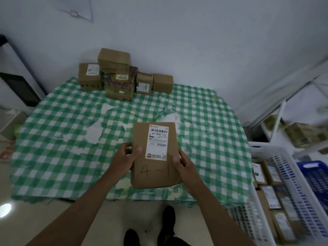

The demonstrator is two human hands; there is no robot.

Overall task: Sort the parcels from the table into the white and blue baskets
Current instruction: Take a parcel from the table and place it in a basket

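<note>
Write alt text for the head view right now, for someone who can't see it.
Both hands, left hand and right hand, hold a flat brown parcel marked "4-1" above the green checked table. More parcels are stacked at its far edge; a white basket holding parcels and a blue basket sit to the right.

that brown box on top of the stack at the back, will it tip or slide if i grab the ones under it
Likely yes. The top brown box sits tilted on the patterned parcel, not flat, so pulling that one could tip it. Its plain cardboard faces look stiff, so it should fall as one piece. Lifting it off first seems safer.
</note>
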